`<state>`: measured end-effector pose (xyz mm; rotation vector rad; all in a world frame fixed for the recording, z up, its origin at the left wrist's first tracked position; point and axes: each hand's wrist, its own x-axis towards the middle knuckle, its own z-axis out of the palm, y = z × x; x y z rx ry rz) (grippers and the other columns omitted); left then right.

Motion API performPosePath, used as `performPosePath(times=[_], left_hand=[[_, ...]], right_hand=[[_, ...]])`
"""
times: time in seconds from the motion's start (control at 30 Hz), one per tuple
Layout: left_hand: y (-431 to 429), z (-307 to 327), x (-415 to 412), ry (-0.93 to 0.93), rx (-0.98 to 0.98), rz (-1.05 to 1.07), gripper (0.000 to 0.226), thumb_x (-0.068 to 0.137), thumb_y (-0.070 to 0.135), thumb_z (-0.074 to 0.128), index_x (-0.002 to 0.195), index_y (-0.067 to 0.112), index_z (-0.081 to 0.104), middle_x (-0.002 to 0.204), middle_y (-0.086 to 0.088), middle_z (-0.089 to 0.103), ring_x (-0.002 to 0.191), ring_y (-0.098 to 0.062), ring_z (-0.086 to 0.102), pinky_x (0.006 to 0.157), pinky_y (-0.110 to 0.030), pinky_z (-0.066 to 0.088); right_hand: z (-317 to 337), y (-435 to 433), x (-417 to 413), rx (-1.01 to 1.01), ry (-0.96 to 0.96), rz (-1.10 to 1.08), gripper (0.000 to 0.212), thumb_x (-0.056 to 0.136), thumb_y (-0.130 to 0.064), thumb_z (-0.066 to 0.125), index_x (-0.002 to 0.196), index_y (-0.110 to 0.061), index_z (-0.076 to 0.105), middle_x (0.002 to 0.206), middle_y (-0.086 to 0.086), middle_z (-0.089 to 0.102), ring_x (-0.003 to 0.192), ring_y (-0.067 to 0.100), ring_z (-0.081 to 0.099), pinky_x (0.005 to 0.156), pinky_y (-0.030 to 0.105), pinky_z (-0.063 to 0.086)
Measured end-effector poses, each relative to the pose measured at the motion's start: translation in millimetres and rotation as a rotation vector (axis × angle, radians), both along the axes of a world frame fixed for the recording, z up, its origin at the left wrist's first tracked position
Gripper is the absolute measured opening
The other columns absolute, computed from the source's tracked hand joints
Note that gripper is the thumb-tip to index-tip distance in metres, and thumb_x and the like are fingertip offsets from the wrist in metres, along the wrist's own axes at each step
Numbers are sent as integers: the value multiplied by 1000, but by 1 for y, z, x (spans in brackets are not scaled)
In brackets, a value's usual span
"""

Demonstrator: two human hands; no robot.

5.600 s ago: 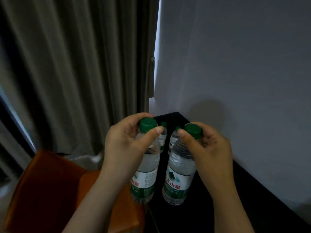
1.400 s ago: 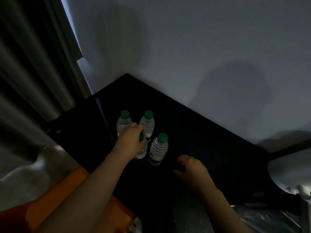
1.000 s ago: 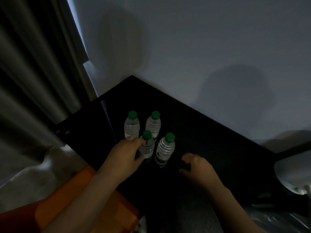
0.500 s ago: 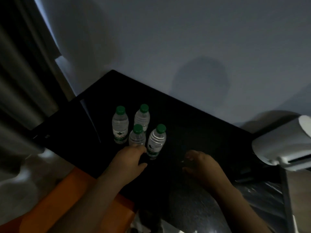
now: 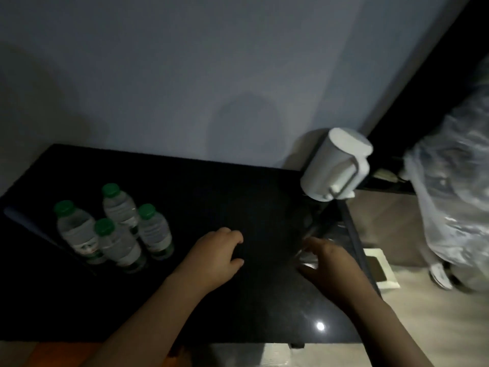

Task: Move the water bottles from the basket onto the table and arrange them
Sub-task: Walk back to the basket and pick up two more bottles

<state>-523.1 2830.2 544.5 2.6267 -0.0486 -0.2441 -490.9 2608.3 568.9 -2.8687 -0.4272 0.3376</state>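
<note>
Several clear water bottles [image 5: 116,234] with green caps stand upright in a tight cluster at the left of the black table [image 5: 238,207]. My left hand [image 5: 214,258] hovers over the middle of the table, to the right of the bottles, fingers loosely curled and holding nothing. My right hand [image 5: 330,263] is near the table's right edge, fingers spread and relaxed, empty. No basket is visible to me.
A white kettle [image 5: 336,165] stands at the table's back right corner against the grey wall. Crumpled clear plastic [image 5: 455,197] hangs at the far right. A white-framed dark object [image 5: 378,268] lies on the floor past the table's right edge. An orange seat edge [image 5: 53,353] shows bottom left.
My left hand let go of the front bottle and moved right, away from the cluster. The view swung to the right, bringing the kettle and plastic into sight. All the bottles stay standing.
</note>
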Motion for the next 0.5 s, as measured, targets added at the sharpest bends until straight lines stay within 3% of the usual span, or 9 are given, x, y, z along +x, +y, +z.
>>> performPosePath(times=[0.17,0.3,0.4,0.5], left_hand=[[-87,17,20,-27,12,-199,40,85,38,64,122,35,49,118,14,51,102,-4,52,81,-19,43],[-156,31,23,-65,16,-385,38,87,36,62,122,30,50,119,9,52,105,-9,53,89,-25,47],[-212,39,14,-89,32,-522,36,87,36,61,120,24,52,118,5,53,106,-14,55,92,-33,49],[-270,42,1,-104,56,-673,34,88,35,60,118,21,53,118,2,54,108,-18,55,93,-34,46]], right_hand=[[10,-85,-26,55,-48,-227,31,82,-31,69,111,-23,63,113,-2,67,104,17,62,85,29,49],[14,-149,-56,132,-94,-418,34,76,-30,74,108,-26,65,107,-4,68,101,15,63,76,25,45],[14,-196,-89,158,-108,-562,37,77,-32,73,112,-26,62,109,-6,67,104,15,61,81,28,48],[14,-241,-128,164,-135,-684,39,81,-36,70,118,-29,59,115,-11,63,108,9,57,80,21,43]])
